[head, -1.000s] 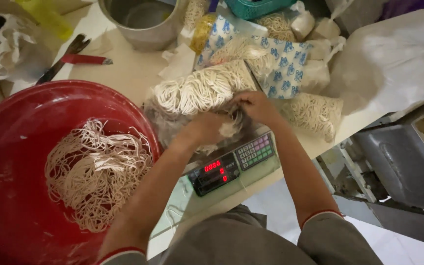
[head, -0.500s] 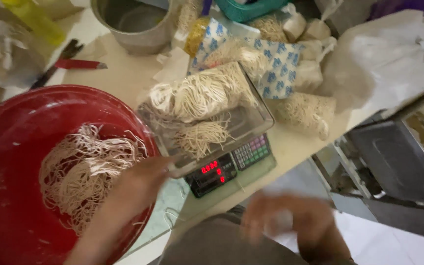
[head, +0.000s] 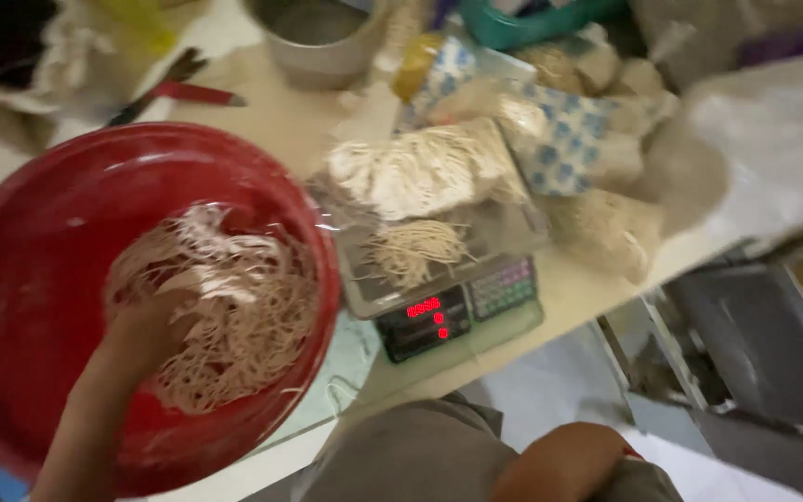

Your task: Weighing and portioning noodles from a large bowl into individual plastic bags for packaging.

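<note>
- My left hand [head: 155,330] is down in the red bowl [head: 39,232], fingers sunk into the noodle heap [head: 225,297] & curled round a bunch of strands – grasping noodles, tho it's blurry
- The bowl sits at the left of the desk [head: 281,121], its right rim just beside the scale [head: 439,279]
- My right arm is low at the bottom edge, near my lap; only the forearm/elbow shows, the right hand itself is out of frame, so can't tell if it's clenched or loose
- The scale stands at the front edge of the desk w/ red digits lit on its display & a keypad to the right of them
- On the scale's tray: a small loose clump of noodles [head: 415,249] near the front, plus a clear bag of noodles [head: 420,167] lying across the back part
- Behind & right of the scale, more packed bags [head: 597,228] piled up, some w/ blue-and-white print
- Metal pot [head: 322,42] at the back of the desk, centre
- Red-handled scissors [head: 174,91] back left, apart from the bowl
- Teal basket [head: 550,19] at the top edge behind the bags
</note>
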